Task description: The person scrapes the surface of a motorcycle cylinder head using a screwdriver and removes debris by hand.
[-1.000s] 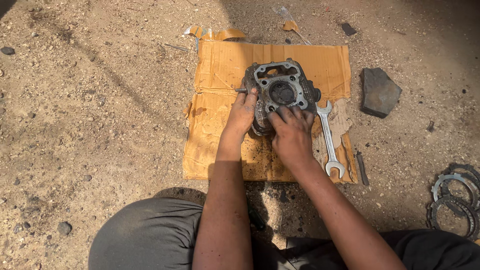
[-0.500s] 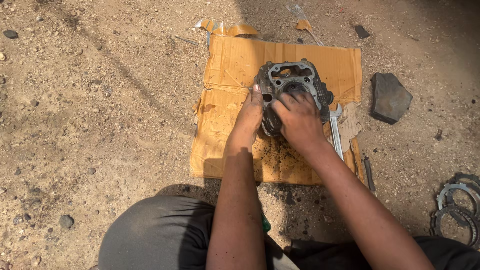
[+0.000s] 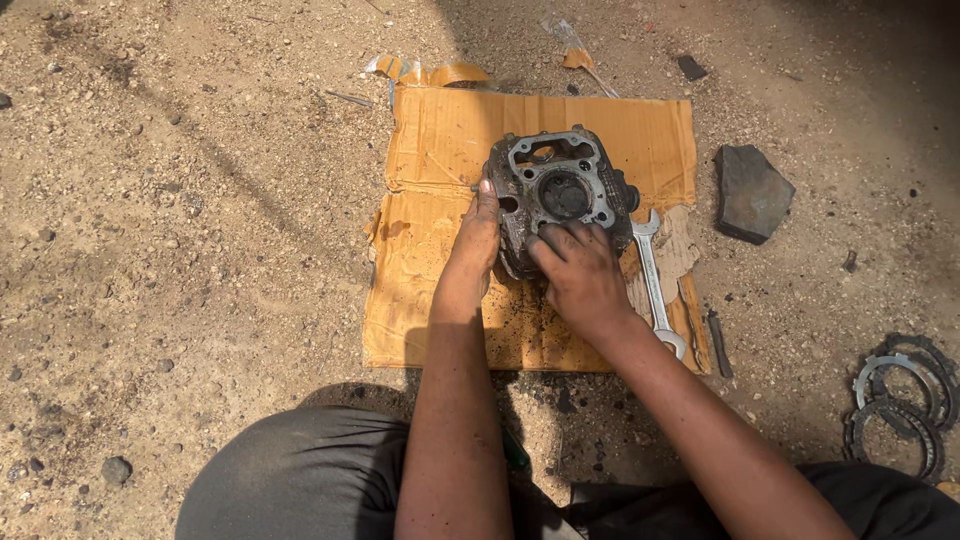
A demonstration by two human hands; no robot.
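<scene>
Both hands grip 1 grimy engine cylinder head (image 3: 556, 195) sitting near the far right corner of the cardboard sheet (image 3: 440, 180) — left hand (image 3: 478, 232) clasps its left side, right hand (image 3: 578, 272) covers the near edge, fingers curled on it. Spanner (image 3: 655, 285) lies along the cardboard's right edge, just beside the part — possibly touching. Dark stone (image 3: 752, 192) and ring plates (image 3: 900, 395) on the dirt.

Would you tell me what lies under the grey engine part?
The engine part sits on flattened brown cardboard over dirt. Both hands, left and right, cover its near edge, so anything directly beneath is hidden.
</scene>
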